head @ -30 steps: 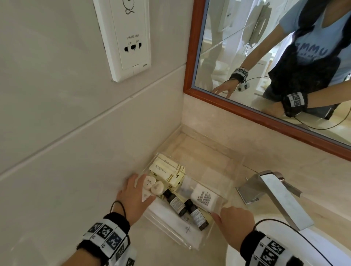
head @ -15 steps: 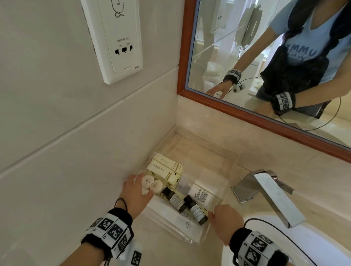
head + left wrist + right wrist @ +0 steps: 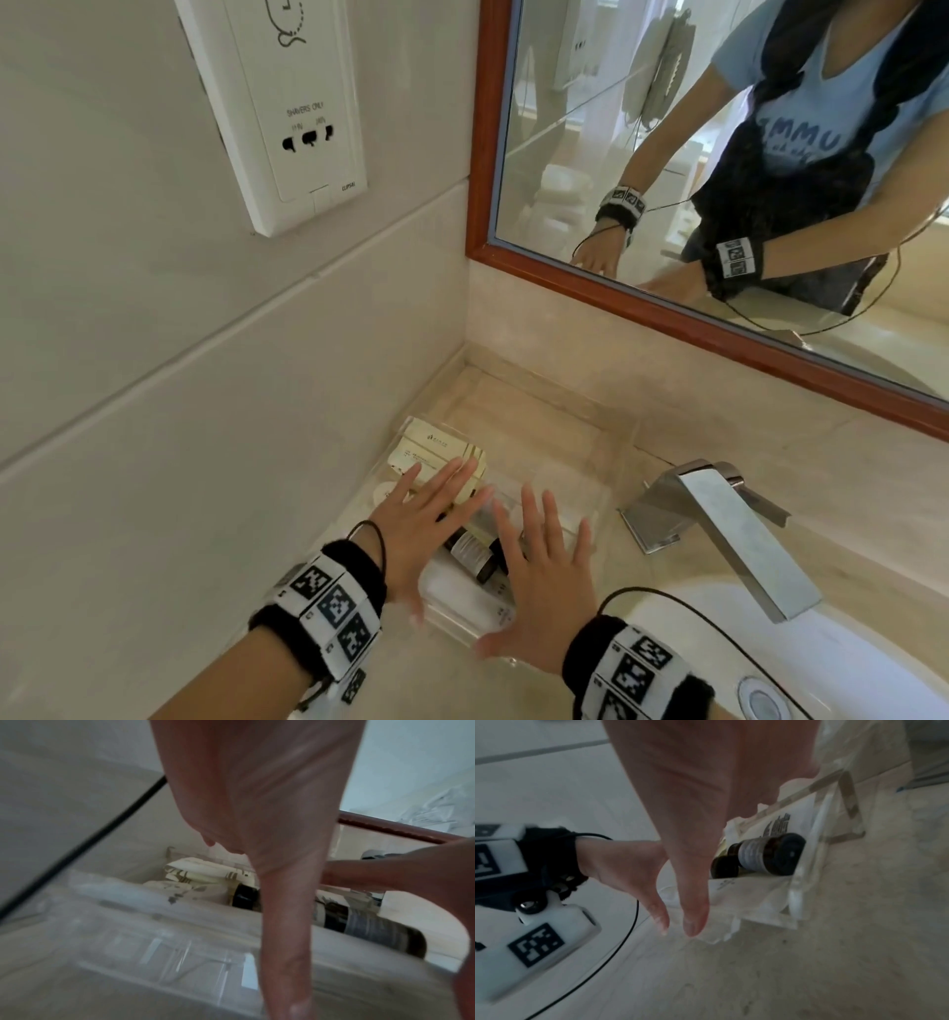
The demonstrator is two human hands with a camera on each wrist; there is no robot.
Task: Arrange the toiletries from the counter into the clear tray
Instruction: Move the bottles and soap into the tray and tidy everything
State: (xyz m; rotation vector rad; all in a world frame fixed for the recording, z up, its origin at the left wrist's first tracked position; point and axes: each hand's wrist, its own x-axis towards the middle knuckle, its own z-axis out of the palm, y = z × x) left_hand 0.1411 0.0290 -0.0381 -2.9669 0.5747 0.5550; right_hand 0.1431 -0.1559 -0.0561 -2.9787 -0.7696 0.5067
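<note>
Head view: our left hand [image 3: 416, 534] and right hand [image 3: 547, 586] now hover flat over the clear acrylic tray [image 3: 611, 462], fingers spread straight, holding nothing. Half a second ago both hands gripped the tray's near corners; we've let go and lifted off. We read that as the tray being set in place and the arranging about done.

Contents, all inside the tray:
- cream flat cardboard boxes [image 3: 436, 449] at the far left, stacked
- two small dark brown bottles with grey labels [image 3: 475, 555] lying on their sides mid-tray; the right wrist view shows one bottle [image 3: 770, 855] close to the near wall
- white sachet with dark print [image 3: 782, 825] beside the bottles
- white flat packet [image 3: 462, 596] along the near edge

Edges and room:
- tray sits in the corner of the beige stone worktop [image 3: 770, 473]; left wall close to the tiled wall
- square chrome tap [image 3: 719, 519] just beside the tray's right side, white basin [image 3: 847, 658] beyond it
- far right part of the tray looks bare, so there's room for more
- clear exit for our hands is up and back toward us

We see no toiletries on the visible worktop.
</note>
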